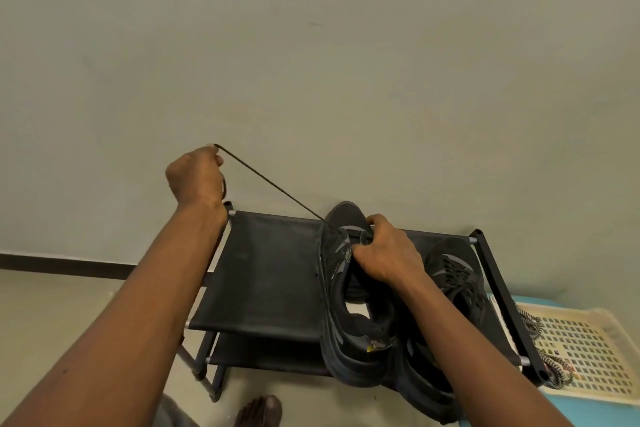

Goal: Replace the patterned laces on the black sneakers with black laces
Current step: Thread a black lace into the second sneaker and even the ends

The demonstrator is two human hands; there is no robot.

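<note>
A low black shoe rack (263,274) with cloth shelves stands on the floor against a plain wall, and everything happens on or around it. On the right half of its top shelf lies a black sneaker (341,350), tipped onto its side, toe toward the wall and heel hanging past the rack's front edge.

The person's right hand (384,250) is on the upper part of this sneaker. Its grip is clenched, with the fingers curled over the tongue and the edge of the opening.

The left hand (195,175) is raised above the rack's back left corner, in front of the wall. Its grip is closed round a black lace (273,184). The lace runs in a taut straight line from that fist down to the eyelets near the sneaker's toe, and a short loose end curls out below the fist.

A second sneaker (453,274) rests at the rack's right end, just behind the right forearm. Its lacing looks dark.

Just beside the rack's right end, a cream tray (588,350) with a grid of small holes sits on a blue surface. The patterned laces (530,322) lie on it in two loose bundles, close against the rack's side bar.

A bare foot (259,411) shows on the floor in front of the rack.
</note>
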